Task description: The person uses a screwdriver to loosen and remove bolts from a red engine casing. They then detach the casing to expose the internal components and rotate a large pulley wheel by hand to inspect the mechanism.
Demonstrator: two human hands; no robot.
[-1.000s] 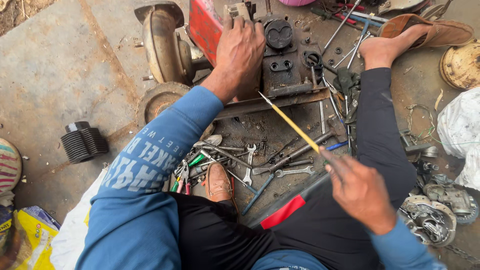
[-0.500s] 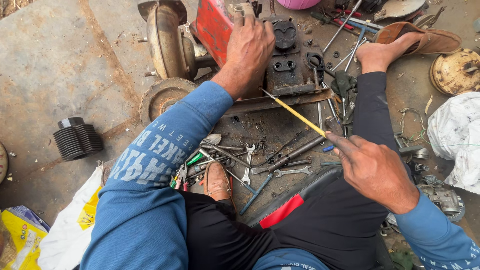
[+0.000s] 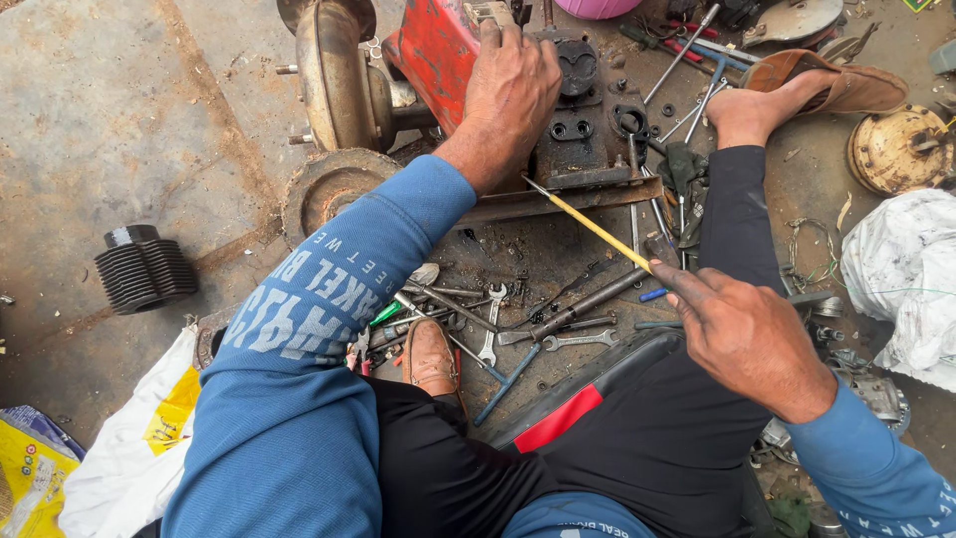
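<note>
Engine [image 3: 588, 120]: dark block with red tank [image 3: 433, 50] beside it, set on concrete at the top of the head view, between the person's outstretched legs.

Head view, item by item:
- Left hand [image 3: 513, 85]: laid flat over the engine's top edge, fingers curled on the casing, bracing it. Against the picture of half a second ago the hand is seen in the same place; only the camera is shifted.
- Right hand [image 3: 742, 334]: closed in a pinch on the near end of a yellow rod [image 3: 593, 227]. The rod is slanted up and left, its far tip touching the engine's lower edge just below the left wrist. One second ago the tip is seen well short of the block; it is now brought up to it, which is judged as the tool being set to work on the engine.
- Spanners [image 3: 538, 334]: scattered on the floor under the rod, untouched.
- Finned cylinder [image 3: 144, 267]: lying well apart at the left.
- Flywheel [image 3: 334, 65]: left of the tank, upright.
- Sandal [image 3: 836, 85]: on the right foot, upper right.
</note>
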